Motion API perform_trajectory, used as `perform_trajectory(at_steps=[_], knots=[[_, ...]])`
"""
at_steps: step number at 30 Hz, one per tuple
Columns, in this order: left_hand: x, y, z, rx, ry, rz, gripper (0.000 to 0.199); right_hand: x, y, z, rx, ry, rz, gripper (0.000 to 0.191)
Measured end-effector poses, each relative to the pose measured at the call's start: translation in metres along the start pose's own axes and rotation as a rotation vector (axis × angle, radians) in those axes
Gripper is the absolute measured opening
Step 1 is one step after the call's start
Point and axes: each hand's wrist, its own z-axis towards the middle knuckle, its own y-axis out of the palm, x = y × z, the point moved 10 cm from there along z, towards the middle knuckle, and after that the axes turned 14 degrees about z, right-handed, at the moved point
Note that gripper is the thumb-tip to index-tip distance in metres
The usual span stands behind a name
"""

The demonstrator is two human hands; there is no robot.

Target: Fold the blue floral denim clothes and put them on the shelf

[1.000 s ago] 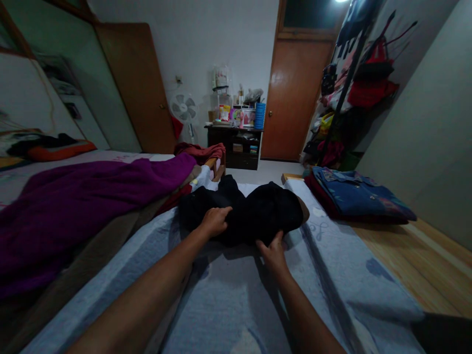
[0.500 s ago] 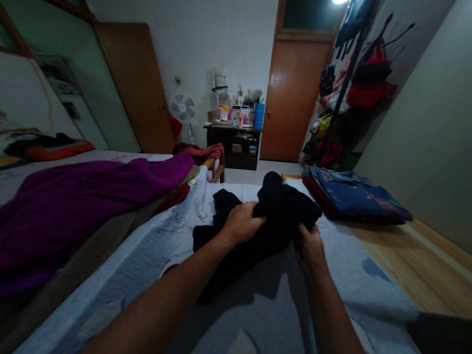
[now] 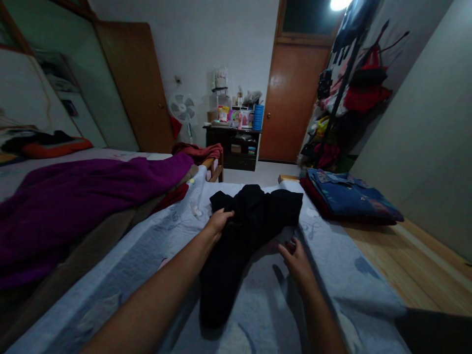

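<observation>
A black garment lies spread and partly bunched on the blue patterned bedsheet. One long part of it stretches toward me, and another reaches out to the right. My left hand grips the garment's left side, thumb on top and the other fingers mostly hidden. Just below the right-hand part, my right hand hovers with curled but parted fingers and nothing in them. Its shadow falls on the sheet beside it.
Folded clothes with a denim piece on top are stacked at the right, by the wooden boards. A purple blanket covers the left side. Beyond the bed stand a fan and a dark cabinet.
My right hand has let go of the garment and dropped back toward me. The garment now lies lower and flatter, one part extended toward me. My left hand has shifted left.
</observation>
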Motion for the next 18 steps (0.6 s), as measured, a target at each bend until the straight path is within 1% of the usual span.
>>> perform_trajectory(at_steps=[2, 6, 9, 10, 11, 12, 14, 15, 16, 17, 18], knots=[[0.002, -0.008, 0.003, 0.006, -0.006, -0.004, 0.021, 0.005, 0.012, -0.006, -0.056, 0.058, 0.013, 0.079], [0.003, -0.024, 0.004, 0.029, -0.017, 0.059, 0.024, -0.006, 0.042, -0.010, -0.166, 0.054, 0.068, 0.077], [0.013, -0.043, -0.009, 0.130, 0.050, 0.255, 0.033, -0.017, 0.072, -0.010, -0.257, 0.031, 0.155, 0.073], [0.017, -0.048, -0.017, 0.154, 0.081, 0.329, 0.039, -0.023, 0.082, -0.010, -0.284, -0.001, 0.178, 0.072], [0.019, -0.050, -0.025, 0.151, 0.110, 0.389, 0.045, -0.029, 0.090, -0.011, -0.300, -0.044, 0.194, 0.070], [0.020, -0.048, -0.034, 0.113, 0.133, 0.432, 0.053, -0.034, 0.096, -0.011, -0.303, -0.088, 0.203, 0.069], [0.013, -0.034, -0.053, -0.043, 0.177, 0.483, 0.075, -0.038, 0.103, -0.010, -0.282, -0.134, 0.208, 0.067], [0.008, -0.025, -0.062, -0.124, 0.208, 0.520, 0.090, -0.036, 0.105, -0.008, -0.263, -0.134, 0.213, 0.068], [0.004, -0.017, -0.071, -0.173, 0.254, 0.580, 0.108, -0.034, 0.106, -0.007, -0.244, -0.128, 0.221, 0.069], [0.000, -0.012, -0.077, -0.175, 0.304, 0.653, 0.123, -0.032, 0.107, -0.005, -0.229, -0.127, 0.227, 0.071], [-0.005, -0.009, -0.080, -0.146, 0.339, 0.722, 0.134, -0.030, 0.108, -0.003, -0.213, -0.125, 0.250, 0.074]])
